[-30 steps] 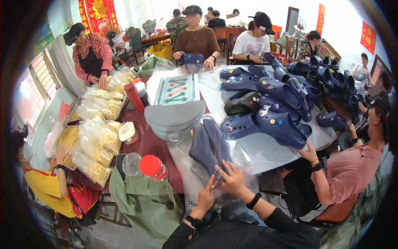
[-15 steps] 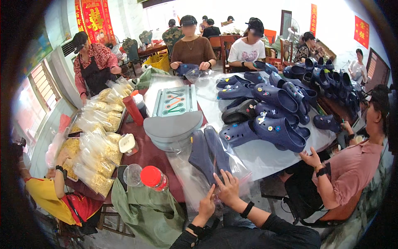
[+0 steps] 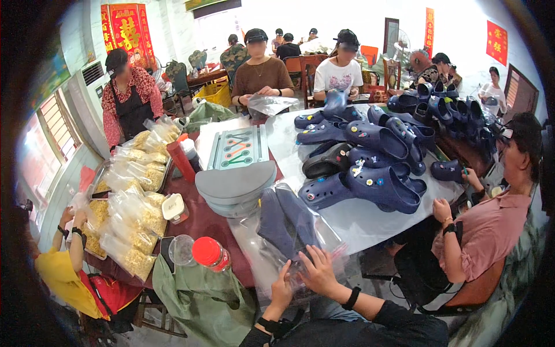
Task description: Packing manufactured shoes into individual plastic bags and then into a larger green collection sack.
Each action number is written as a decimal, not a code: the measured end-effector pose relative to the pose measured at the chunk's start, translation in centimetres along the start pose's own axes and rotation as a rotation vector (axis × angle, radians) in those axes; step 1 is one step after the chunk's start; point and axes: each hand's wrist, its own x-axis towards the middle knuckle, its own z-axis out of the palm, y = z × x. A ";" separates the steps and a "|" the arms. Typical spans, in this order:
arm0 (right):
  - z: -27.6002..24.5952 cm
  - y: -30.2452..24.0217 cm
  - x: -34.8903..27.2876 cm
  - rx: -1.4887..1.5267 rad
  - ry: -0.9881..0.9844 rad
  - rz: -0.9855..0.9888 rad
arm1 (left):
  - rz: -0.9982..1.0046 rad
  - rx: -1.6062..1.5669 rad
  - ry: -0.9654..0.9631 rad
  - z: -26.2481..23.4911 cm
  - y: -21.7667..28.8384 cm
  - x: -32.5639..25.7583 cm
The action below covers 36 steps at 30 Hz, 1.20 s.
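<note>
A pair of dark blue clogs lies inside a clear plastic bag at the table edge in front of me, soles or sides up. My left hand is at the bag's near end, with its fingers closed on the plastic. My right hand rests beside it, fingers stretched and apart over the bag near the clogs' ends. To the right of the bag, a heap of blue clogs with small charms spreads over the white covering, with one black clog among them.
A grey step stool stands beyond the bag. To the left are a red-lidded jar, a clear cup, a white-lidded tub and bags of yellowish pieces. Green cloth hangs nearby. Several people work around the table.
The plastic now covers more of the clogs, and my hands have shifted slightly down along it. Across the table, a blue clog has moved onto the heap from the person in white.
</note>
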 end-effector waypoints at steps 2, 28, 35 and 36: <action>-0.7 0.2 -0.4 0.095 0.014 -0.047 | -0.065 -0.018 -0.014 -0.9 0.2 0.2; -2.0 -2.7 1.5 -0.043 -0.026 -0.032 | -0.368 -0.708 -0.200 -3.4 4.9 0.1; -1.2 -2.1 0.9 -0.023 0.085 -0.060 | -0.385 -0.645 -0.237 -4.1 6.8 0.0; -1.3 -2.2 0.9 0.021 0.096 -0.042 | -0.364 -0.590 -0.263 -4.3 7.2 -0.1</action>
